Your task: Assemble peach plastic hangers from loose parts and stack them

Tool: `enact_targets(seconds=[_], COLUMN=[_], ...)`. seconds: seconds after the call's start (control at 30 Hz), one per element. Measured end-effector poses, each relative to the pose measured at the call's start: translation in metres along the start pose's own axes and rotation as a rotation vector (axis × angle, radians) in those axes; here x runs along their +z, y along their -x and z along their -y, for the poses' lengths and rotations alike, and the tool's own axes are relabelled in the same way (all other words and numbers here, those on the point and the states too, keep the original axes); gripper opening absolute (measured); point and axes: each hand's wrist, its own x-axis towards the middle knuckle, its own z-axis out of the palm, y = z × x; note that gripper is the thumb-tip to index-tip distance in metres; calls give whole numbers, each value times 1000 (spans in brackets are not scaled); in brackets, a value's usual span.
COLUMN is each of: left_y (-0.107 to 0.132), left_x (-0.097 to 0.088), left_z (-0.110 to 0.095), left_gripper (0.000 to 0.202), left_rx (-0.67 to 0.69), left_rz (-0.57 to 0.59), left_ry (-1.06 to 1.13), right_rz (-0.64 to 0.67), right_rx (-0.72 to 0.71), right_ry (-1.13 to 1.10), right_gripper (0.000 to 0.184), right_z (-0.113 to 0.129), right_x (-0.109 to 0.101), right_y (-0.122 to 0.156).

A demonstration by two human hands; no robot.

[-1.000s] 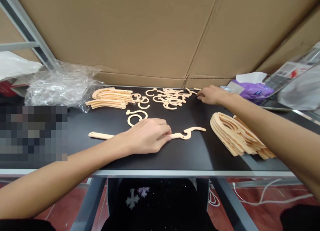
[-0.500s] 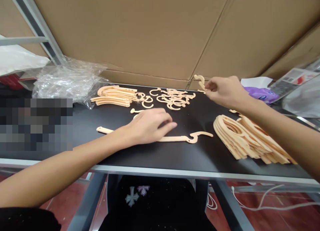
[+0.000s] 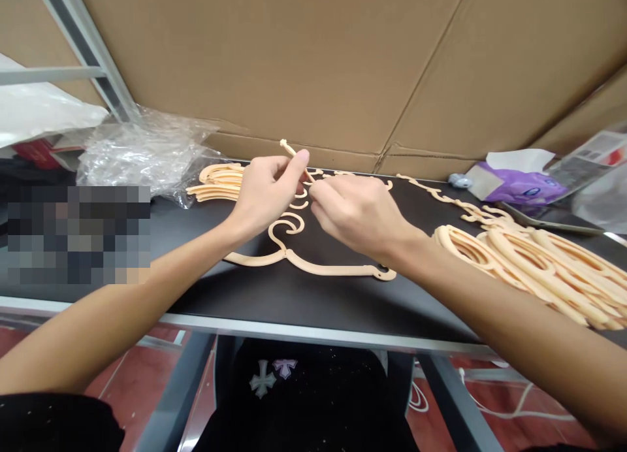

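My left hand (image 3: 267, 192) and my right hand (image 3: 355, 213) meet above the middle of the black table (image 3: 206, 289). Both pinch a thin cream plastic piece (image 3: 292, 153) that slants up between the fingertips. Just below the hands lies a cream hanger part (image 3: 313, 262) with a curved hook, flat on the table. Behind the hands sit loose cream hooks (image 3: 343, 175) and a stack of curved hanger arms (image 3: 218, 181), partly hidden by my left hand.
A large pile of cream hanger pieces (image 3: 533, 262) fills the right side of the table. Crumpled clear plastic (image 3: 142, 158) lies at the back left. A purple packet (image 3: 514, 185) and a cardboard wall (image 3: 313, 66) stand behind. A blurred patch covers the left.
My right hand came back from the far hook pile with a small piece. My left hand rose off the flat hanger part, and both hands now meet on the thin piece.
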Motion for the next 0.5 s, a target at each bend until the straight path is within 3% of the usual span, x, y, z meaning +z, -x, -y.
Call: enact_targets(seconds=[0.13, 0.33, 0.5], left_y=[-9, -30, -37], left_x=[-3, -19, -31], left_z=[11, 27, 29], left_gripper=[38, 25, 23], left_rx=[-76, -110, -71], left_rz=[-43, -55, 5], left_ry=[-53, -19, 1], right_rz=[56, -53, 273], right_rx=[69, 250, 315], right_ry=[-101, -333, -486], right_gripper=[35, 23, 42], right_z=[8, 24, 42], right_x=[8, 18, 10], right_y=[-6, 5, 16])
